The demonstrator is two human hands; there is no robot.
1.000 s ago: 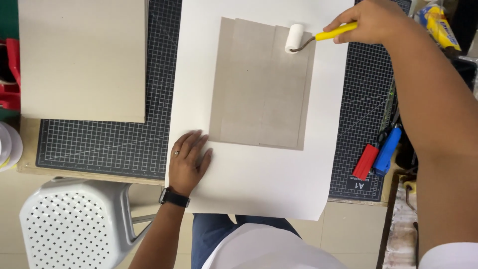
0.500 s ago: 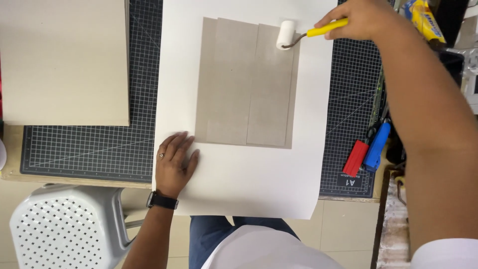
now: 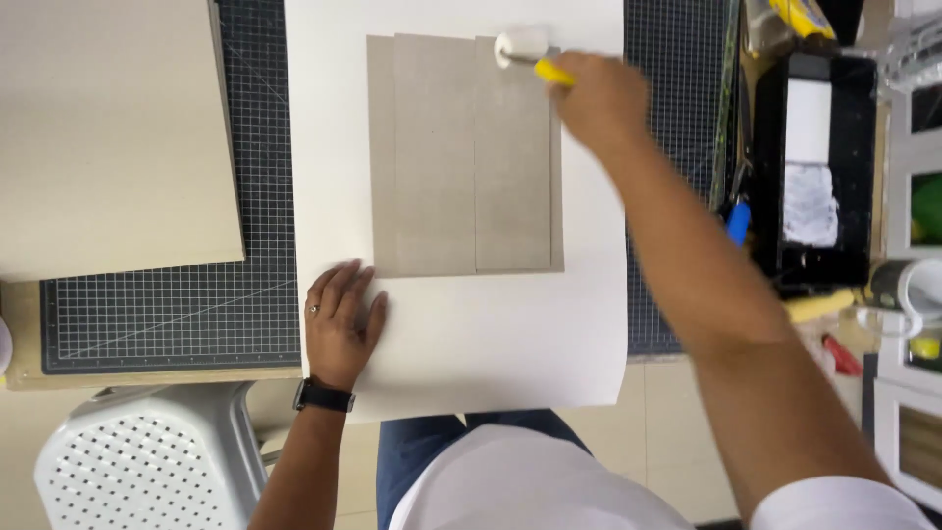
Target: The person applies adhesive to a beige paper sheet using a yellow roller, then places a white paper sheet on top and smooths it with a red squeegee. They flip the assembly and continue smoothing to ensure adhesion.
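Note:
A large white sheet (image 3: 491,334) lies on a dark gridded cutting mat (image 3: 167,304). On the sheet rests a grey board (image 3: 461,157) made of adjoining panels. My left hand (image 3: 341,319) lies flat, fingers spread, on the sheet's lower left part, just below the board's corner. My right hand (image 3: 599,98) grips the yellow handle of a small white roller (image 3: 522,45). The roller head rests at the board's top edge, right of its middle.
A beige board (image 3: 108,137) covers the mat's upper left. Right of the mat sits a black paint tray (image 3: 863,167) with white glue, plus a blue pen (image 3: 738,224) and a cup (image 3: 908,287). A white perforated stool (image 3: 147,461) stands below the table edge.
The view has shifted, so the sheet and board sit further left in frame. My right hand has moved the roller leftward along the board's top edge. My left hand stays pressed on the sheet.

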